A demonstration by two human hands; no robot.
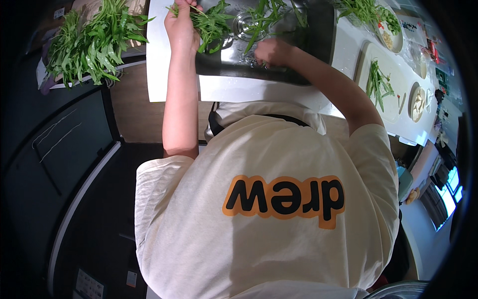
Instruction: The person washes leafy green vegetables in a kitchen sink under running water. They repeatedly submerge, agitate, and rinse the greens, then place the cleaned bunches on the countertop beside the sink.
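Note:
My left hand (181, 24) grips the stems of a bunch of leafy greens (213, 28), which look like water spinach. The leaves hang over the left side of a stainless steel sink (224, 69). More greens (261, 24) lie in the sink beside the round drain strainer (244, 26). My right hand (274, 52) is low in the sink near its front wall, fingers curled downward. A small greenish bit shows by those fingertips, but whether they hold it is unclear. Water drops glint on the metal around them.
A large heap of wet greens (99, 45) lies left of the counter (158, 71). To the right are a cutting board (364, 71) with cut greens (379, 86), a plate (399, 43) of chopped ingredients, and a bowl (418, 104) of pale pieces. More greens (358, 11) lie behind.

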